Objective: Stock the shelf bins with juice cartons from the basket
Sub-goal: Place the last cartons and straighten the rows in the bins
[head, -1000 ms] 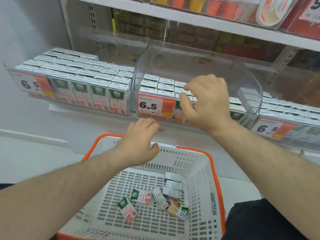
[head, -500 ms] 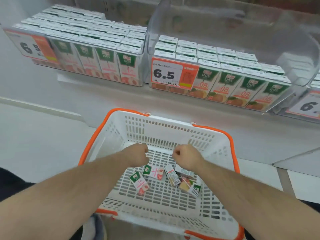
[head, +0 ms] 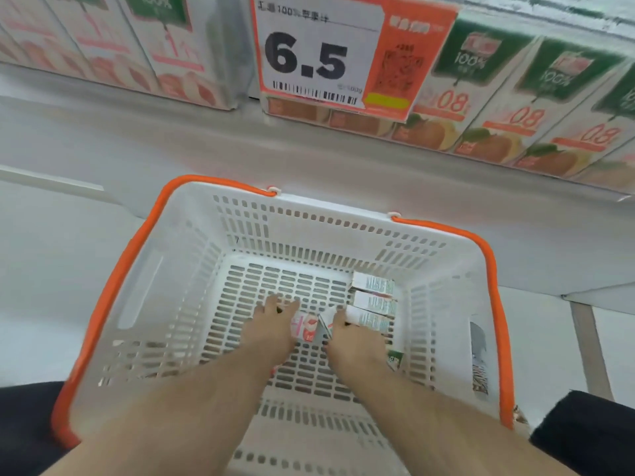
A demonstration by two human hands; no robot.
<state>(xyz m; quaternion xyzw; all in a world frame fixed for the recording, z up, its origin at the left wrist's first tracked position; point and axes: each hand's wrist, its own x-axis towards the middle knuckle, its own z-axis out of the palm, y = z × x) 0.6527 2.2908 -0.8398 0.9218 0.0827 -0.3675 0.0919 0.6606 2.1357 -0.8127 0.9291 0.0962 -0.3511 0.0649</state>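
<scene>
The white basket with an orange rim (head: 137, 242) stands below the shelf, and both my hands are down inside it. My left hand (head: 275, 326) lies with fingers stretched out on the basket floor, touching a pink-and-white juice carton (head: 304, 326). My right hand (head: 354, 341) curls its fingers round a carton standing on edge (head: 324, 329) between the two hands. Three more cartons (head: 372, 302) lie side by side just beyond my right hand. A green carton corner (head: 395, 359) shows past my right wrist. The shelf bin with orange-fruit cartons (head: 481, 97) is above.
A 6.5 price tag (head: 319, 53) hangs on the middle bin's front. Left of it is a bin of pink-fruit cartons (head: 165, 46). A pale shelf ledge (head: 206, 146) runs between the bins and the basket. My dark-clothed knees (head: 584, 438) flank the basket.
My right hand left the shelf bin and both hands dropped into the basket onto the loose cartons. The view moved closer and lower.
</scene>
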